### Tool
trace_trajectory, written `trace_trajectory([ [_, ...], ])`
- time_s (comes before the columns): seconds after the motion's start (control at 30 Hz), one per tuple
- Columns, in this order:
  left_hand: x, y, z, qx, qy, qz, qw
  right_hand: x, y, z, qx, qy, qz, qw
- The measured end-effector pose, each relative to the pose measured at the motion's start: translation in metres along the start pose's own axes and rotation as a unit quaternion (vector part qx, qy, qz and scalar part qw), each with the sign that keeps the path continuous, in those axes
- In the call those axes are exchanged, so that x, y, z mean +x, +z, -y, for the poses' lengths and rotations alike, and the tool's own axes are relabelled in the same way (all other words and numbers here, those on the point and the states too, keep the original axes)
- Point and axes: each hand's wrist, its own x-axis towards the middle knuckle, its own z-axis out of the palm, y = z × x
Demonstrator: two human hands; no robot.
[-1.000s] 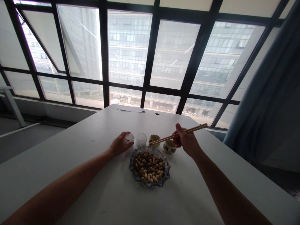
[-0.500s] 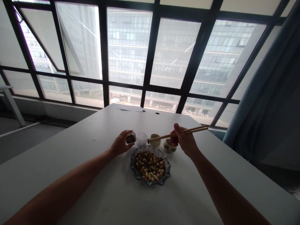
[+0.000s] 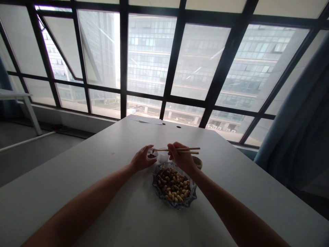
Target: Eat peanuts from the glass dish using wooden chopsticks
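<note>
My left hand [image 3: 141, 159] is closed around a small clear cup [image 3: 156, 154] with dark seeds [image 3: 151, 156] in it. In my right hand [image 3: 180, 158] is a pair of wooden chopsticks [image 3: 189, 149], pointing left. Their tips are over that cup, with a small dark piece [image 3: 153, 151] at them, probably a seed. A whitish plastic cup [image 3: 162, 157] stands between my hands. Just in front of it is a scalloped glass bowl [image 3: 155, 188] of peanuts [image 3: 177, 197] and dark seeds. My right hand partly hides a ceramic cup [image 3: 198, 162].
White paper [image 3: 147, 120] lies at the far end of the white table [image 3: 120, 209], near two dark round holes. Beyond it is a large framed window. A blue curtain [image 3: 293, 130] hangs at the right, and another table [image 3: 15, 93] stands at the left.
My right hand has moved left with the chopsticks, bringing their tips from beside the ceramic cup to above the clear cup. My left hand still holds that cup. The view has shifted slightly left.
</note>
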Motion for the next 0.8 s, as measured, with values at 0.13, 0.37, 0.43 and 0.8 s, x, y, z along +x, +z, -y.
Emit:
trace_trajectory([
  [0.13, 0.001, -0.001, -0.001, -0.005, -0.009, 0.007, 1.000, 0.006, 0.003, -0.003, 0.010, 0.033, -0.003, 0.999],
  [0.37, 0.002, 0.001, 0.000, -0.002, -0.038, 0.013, 0.999, -0.020, -0.010, -0.017, 0.126, 0.099, -0.115, 0.980],
  [0.43, 0.003, 0.001, 0.001, 0.002, -0.038, 0.017, 0.999, -0.030, -0.022, -0.018, 0.132, 0.101, -0.139, 0.976],
  [0.8, 0.002, 0.001, 0.000, 0.023, -0.023, 0.035, 0.999, -0.049, -0.096, 0.020, 0.048, 0.175, 0.144, 0.973],
])
